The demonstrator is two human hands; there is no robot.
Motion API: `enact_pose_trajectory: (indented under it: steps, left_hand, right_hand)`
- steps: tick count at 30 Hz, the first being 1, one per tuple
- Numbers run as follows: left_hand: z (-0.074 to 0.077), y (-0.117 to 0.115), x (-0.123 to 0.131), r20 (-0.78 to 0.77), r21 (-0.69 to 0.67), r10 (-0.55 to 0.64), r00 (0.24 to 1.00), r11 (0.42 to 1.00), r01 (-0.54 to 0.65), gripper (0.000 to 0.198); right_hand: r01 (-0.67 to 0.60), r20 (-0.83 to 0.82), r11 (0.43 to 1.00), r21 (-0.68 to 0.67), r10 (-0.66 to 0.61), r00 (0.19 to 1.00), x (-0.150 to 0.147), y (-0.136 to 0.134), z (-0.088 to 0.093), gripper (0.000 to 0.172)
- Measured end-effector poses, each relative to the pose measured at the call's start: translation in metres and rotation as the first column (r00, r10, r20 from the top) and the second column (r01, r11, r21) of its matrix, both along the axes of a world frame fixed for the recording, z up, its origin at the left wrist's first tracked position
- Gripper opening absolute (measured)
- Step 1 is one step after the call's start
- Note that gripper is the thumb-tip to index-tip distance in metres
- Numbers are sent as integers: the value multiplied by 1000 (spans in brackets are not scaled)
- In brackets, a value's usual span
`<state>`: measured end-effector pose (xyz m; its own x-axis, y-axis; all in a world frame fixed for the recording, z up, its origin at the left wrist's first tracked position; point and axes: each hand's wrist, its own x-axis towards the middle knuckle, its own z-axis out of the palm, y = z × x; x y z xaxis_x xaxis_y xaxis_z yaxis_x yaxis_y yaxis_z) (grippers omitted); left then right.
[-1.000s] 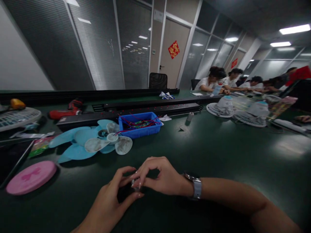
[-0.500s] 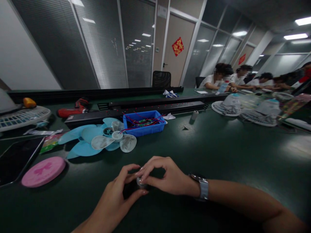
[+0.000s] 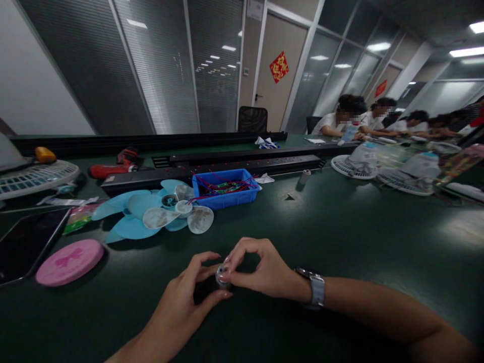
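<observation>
A small silver motor [image 3: 223,282], a short metal cylinder with dark spots on its end, stands between my hands just above or on the green tabletop. My left hand [image 3: 189,287] curves round its left side, with the thumb at its lower front and a finger behind; the index finger is raised off it. From the right, my right hand [image 3: 260,269] pinches at the top of the motor with thumb and fingertips, covering part of it. Whether anything tiny sits in that pinch is hidden. A watch [image 3: 315,287] is on my right wrist.
Beyond my hands lie blue fan blades [image 3: 139,212], a grey propeller [image 3: 200,219] and a blue bin [image 3: 227,196] of wired circuit boards. A pink disc [image 3: 70,262] and a dark tablet [image 3: 30,244] are left. Another metal cylinder [image 3: 304,176] stands farther back. People sit at the right.
My right fingers have shifted slightly up and right, so more of the motor's end shows. My left hand has hardly moved. The view has tilted slightly.
</observation>
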<state>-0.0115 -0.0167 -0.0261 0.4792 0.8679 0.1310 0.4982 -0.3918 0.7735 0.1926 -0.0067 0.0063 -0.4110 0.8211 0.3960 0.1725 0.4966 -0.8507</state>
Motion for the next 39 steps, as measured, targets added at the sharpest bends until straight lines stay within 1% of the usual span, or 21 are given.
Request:
enact_pose_trajectory:
  steps: [2,7,10,12,15,17,19,21,24,25,26,29,31,34,35,37,39]
  left_hand:
    - [0,0,0,6,-13,-10,1000,1000,10,47]
    - [-1,1,1,23,-17,-5,1000,1000,5,47]
    - [0,1,2,9,-16,-1,1000,1000,1,48]
    - [1,0,1,-1,-18,0,1000,1000,0,49]
    - [1,0,1,1,-27,6,1000,1000,-6,50]
    - [1,0,1,4,-34,9,1000,999,-9,50]
    - [0,0,1,4,-35,9,1000,999,-8,51]
    - [-1,0,0,3,-34,8,1000,999,-8,51]
    - [-2,0,0,-5,-38,14,1000,999,-14,52]
    - [-2,0,0,-10,-39,14,1000,999,-14,52]
    - [-1,0,0,-15,-39,12,1000,999,-13,52]
    - [-1,0,1,-20,-39,7,1000,999,-7,53]
    - [-1,0,1,-19,-36,4,1000,999,-5,52]
    - [-2,0,0,-14,-17,-7,1000,1000,7,53]
    - [-2,0,-1,-12,-8,-11,1000,1000,11,53]
    - [-2,0,-1,-1,3,-20,1000,1000,20,53]
    - [-2,0,0,22,5,-30,999,1000,30,52]
  right_hand:
    - [13,-10,999,-34,-13,1000,-1,-1,0,12]
    - [33,-93,999,-5,-33,995,-2,-3,2,13]
    - [61,-138,998,-9,-61,989,8,1,0,15]
    - [102,-88,995,-17,-103,991,22,6,-3,16]
    - [158,124,987,-34,-153,980,48,13,-12,16]
    - [162,251,987,-14,-153,956,62,16,-19,12]
    - [148,324,989,3,-141,935,71,17,-23,8]
    - [132,352,991,12,-128,927,74,18,-25,13]
    - [99,358,995,14,-97,929,75,20,-25,30]
    - [87,362,996,10,-85,928,74,20,-25,32]
    - [79,367,997,5,-76,927,74,20,-25,32]
    - [84,372,997,-3,-76,925,72,21,-27,20]
    - [107,326,994,-15,-96,940,69,19,-24,14]
    - [126,192,992,-29,-118,974,55,15,-9,13]
    - [111,149,994,-14,-108,983,49,12,-2,14]
    - [51,98,997,58,-57,994,33,8,12,14]
    - [-22,93,994,109,12,996,19,6,21,13]
